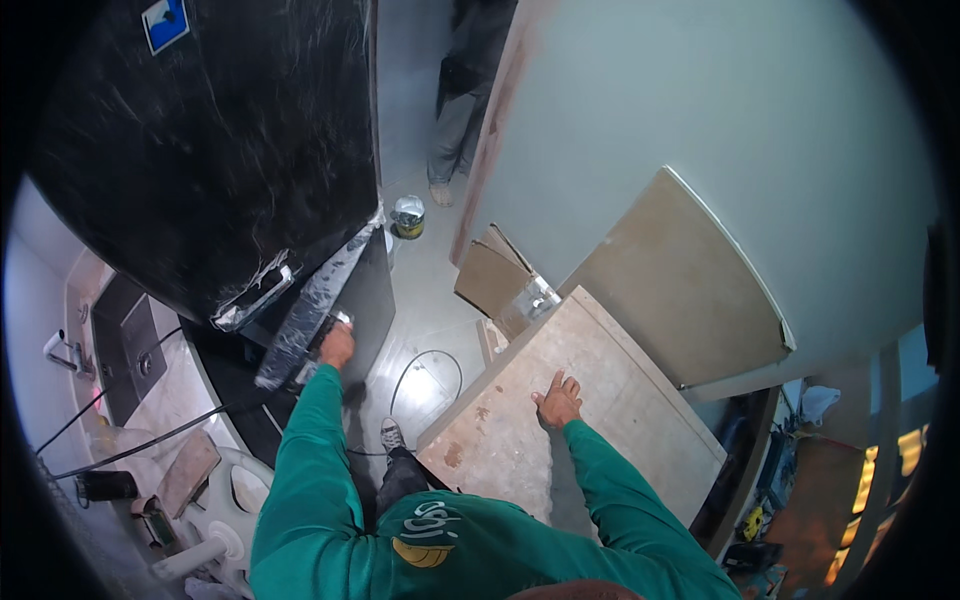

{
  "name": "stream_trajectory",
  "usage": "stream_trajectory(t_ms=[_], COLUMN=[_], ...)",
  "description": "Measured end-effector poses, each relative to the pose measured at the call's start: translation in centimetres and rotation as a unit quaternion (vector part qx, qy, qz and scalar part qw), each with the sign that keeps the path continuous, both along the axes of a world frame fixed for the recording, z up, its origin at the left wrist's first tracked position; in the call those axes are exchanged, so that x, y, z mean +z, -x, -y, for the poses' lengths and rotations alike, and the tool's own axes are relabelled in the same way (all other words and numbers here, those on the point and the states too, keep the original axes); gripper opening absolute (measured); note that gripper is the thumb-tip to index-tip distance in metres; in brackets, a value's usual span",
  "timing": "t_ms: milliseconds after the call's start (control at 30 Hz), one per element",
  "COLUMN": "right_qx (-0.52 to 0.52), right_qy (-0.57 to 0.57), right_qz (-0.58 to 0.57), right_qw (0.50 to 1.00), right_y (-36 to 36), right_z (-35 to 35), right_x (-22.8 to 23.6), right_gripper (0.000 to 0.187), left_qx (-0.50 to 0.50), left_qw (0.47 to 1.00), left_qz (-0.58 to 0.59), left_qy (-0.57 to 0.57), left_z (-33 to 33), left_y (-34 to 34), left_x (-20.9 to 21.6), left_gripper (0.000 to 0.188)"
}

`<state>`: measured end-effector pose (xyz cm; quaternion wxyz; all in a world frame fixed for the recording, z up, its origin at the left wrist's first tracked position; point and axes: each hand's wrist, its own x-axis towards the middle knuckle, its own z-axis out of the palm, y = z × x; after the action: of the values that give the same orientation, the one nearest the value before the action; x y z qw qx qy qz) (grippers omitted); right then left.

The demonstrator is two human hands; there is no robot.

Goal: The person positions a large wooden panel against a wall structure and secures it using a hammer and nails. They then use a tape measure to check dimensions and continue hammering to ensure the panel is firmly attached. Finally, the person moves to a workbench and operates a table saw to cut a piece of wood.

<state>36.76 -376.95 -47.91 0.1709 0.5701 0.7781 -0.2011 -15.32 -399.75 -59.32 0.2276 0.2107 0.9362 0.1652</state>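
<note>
My left hand [337, 345] is closed around a silvery handle at the edge of a lower door [320, 290], which is wrapped in clear film and stands ajar. Part of the grip is hidden behind my fingers. Above this door rises a large dark, film-covered appliance door [215, 150] that looks like a refrigerator's, with its own wrapped handle [262, 300]. To the right, my right hand [560, 402] rests with fingers spread on top of a beige, worn wooden panel or cabinet [610, 400], holding nothing.
A dark sink [125, 350] with a tap sits at left, with a white plastic chair [235, 500] below it. A paint can [408, 217] stands on the floor near another person's leg [455, 150]. A cable [400, 385] loops across the floor. Boards [680, 280] lean on the wall.
</note>
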Motion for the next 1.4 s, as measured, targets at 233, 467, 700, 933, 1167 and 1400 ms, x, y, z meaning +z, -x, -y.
stream_trajectory(t_ms=[233,467,700,933,1167,1400], right_qx=[-0.017,0.007,0.056,0.032,0.01,0.017], right_qy=[0.012,0.059,0.041,0.042,0.026,-0.001], right_qz=[-0.045,-0.032,-0.037,-0.046,-0.047,-0.061], right_qw=[0.999,0.998,0.997,0.998,0.998,0.998], right_y=[-0.5,-2.8,-4.0,-2.1,-1.6,-2.9], right_z=[-0.4,-1.6,0.0,-0.2,0.8,-0.6], right_x=[0.1,0.4,-0.2,1.3,-0.8,-1.5], right_gripper=[0.11,0.114,0.112,0.108,0.108,0.104], left_qx=[-0.107,0.013,-0.114,-0.15,-0.167,-0.228], left_qw=[0.965,0.999,0.991,0.987,0.979,0.962], left_qz=[-0.053,-0.032,0.006,0.026,0.006,-0.008], left_qy=[-0.233,-0.007,0.064,0.055,-0.117,-0.152], left_z=[-3.0,-7.6,-1.5,-1.8,-2.0,-4.8], left_y=[-11.5,-15.4,-10.0,-9.8,-15.9,-23.7], left_x=[-0.2,1.2,1.3,2.3,1.3,6.2], left_gripper=[0.047,0.072,0.092,0.094,0.102,0.1])
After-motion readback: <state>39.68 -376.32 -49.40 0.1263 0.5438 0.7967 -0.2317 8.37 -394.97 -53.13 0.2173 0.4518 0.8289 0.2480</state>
